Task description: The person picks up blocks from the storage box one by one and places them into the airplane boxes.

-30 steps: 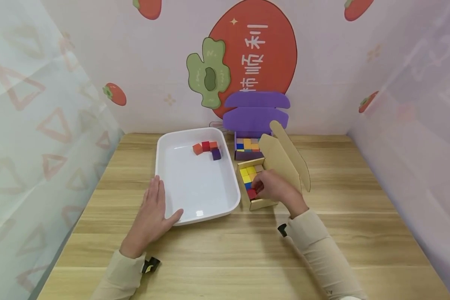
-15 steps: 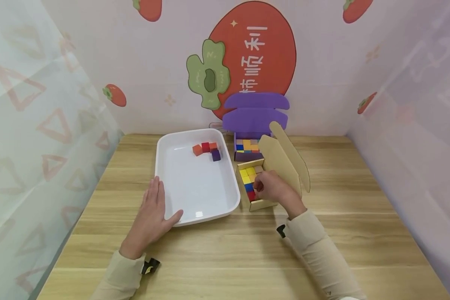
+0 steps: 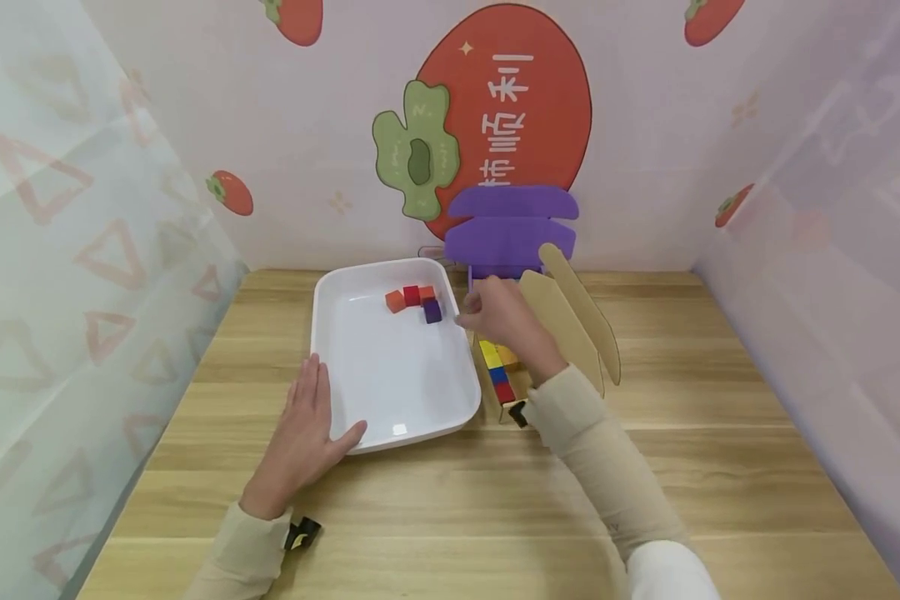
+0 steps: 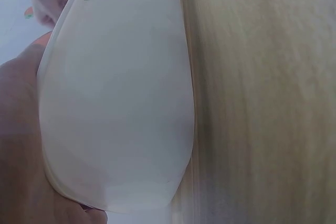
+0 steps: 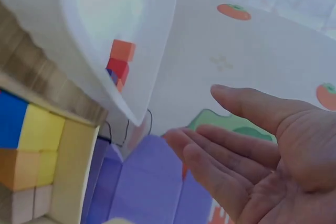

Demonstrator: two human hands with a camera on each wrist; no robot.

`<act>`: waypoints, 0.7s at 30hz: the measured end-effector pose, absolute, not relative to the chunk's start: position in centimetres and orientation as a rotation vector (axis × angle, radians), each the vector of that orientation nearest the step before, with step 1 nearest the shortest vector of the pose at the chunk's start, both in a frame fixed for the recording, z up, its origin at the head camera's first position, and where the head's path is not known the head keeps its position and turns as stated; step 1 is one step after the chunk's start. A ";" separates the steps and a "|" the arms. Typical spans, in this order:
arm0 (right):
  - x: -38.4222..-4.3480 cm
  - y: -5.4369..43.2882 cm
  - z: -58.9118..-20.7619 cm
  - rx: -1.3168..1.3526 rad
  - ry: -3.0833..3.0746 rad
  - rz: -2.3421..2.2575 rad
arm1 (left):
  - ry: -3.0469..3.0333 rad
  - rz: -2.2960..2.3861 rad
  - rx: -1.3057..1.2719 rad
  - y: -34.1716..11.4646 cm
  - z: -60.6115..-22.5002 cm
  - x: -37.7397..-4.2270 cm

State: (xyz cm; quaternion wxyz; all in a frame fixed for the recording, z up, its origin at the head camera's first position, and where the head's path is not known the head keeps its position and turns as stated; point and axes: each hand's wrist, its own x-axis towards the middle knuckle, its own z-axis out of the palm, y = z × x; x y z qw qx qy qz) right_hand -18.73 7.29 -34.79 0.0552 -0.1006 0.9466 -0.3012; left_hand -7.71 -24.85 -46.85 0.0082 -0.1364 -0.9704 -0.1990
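My left hand [image 3: 300, 437] lies with straight fingers on the near left rim of a white tray [image 3: 386, 375], thumb over the near edge. In the tray's far right corner sit two orange cubes, a red cube [image 3: 411, 295] and a dark purple cube [image 3: 432, 312]. Above the tray's right rim, my right hand [image 3: 504, 315] hovers; the right wrist view shows its fingers loosely extended around nothing. Below it, an open cardboard box [image 3: 562, 325] holds yellow cubes [image 3: 491, 356], a blue cube [image 3: 498, 375] and a red cube [image 3: 505, 392], partly hidden by the hand.
Behind the cardboard box stands a purple box [image 3: 510, 240] with its lid raised; its contents are mostly covered by my right hand. The wooden table [image 3: 435, 533] meets a printed backdrop [image 3: 307, 125] at the back, with curtains on both sides.
My right hand has come up out of the cardboard box and moved left toward the tray's right rim. The red cube in the box now lies in the near corner. My left hand stays put.
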 end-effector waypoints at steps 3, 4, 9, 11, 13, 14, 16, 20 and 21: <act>-20.4 5.3 -34.5 -0.167 2.820 -0.986 | -3.044 -0.634 -0.423 -24.8 -46.8 -7.6; -21.0 4.6 -34.4 -0.120 2.792 -1.004 | -3.046 -0.632 -0.421 -24.8 -46.8 -7.6; -23.5 1.7 -35.3 0.025 2.791 -0.996 | -3.027 -0.630 -0.421 -24.7 -46.7 -7.7; -24.2 0.8 -36.1 0.057 2.829 -0.947 | -3.015 -0.629 -0.431 -24.8 -46.8 -7.7; -24.6 -0.1 -37.0 0.089 2.852 -0.923 | -3.011 -0.629 -0.438 -24.7 -46.9 -7.6; -24.7 -0.5 -37.5 0.096 2.858 -0.909 | -3.010 -0.626 -0.440 -24.7 -46.9 -7.5; -24.7 -1.1 -38.3 0.099 2.884 -0.848 | -3.005 -0.628 -0.445 -24.8 -46.9 -7.4; -24.7 -2.1 -39.5 0.102 2.960 -0.751 | -3.005 -0.618 -0.444 -24.8 -46.8 -7.3; -24.8 -2.2 -39.9 0.101 2.976 -0.734 | -3.004 -0.617 -0.442 -24.8 -46.7 -7.3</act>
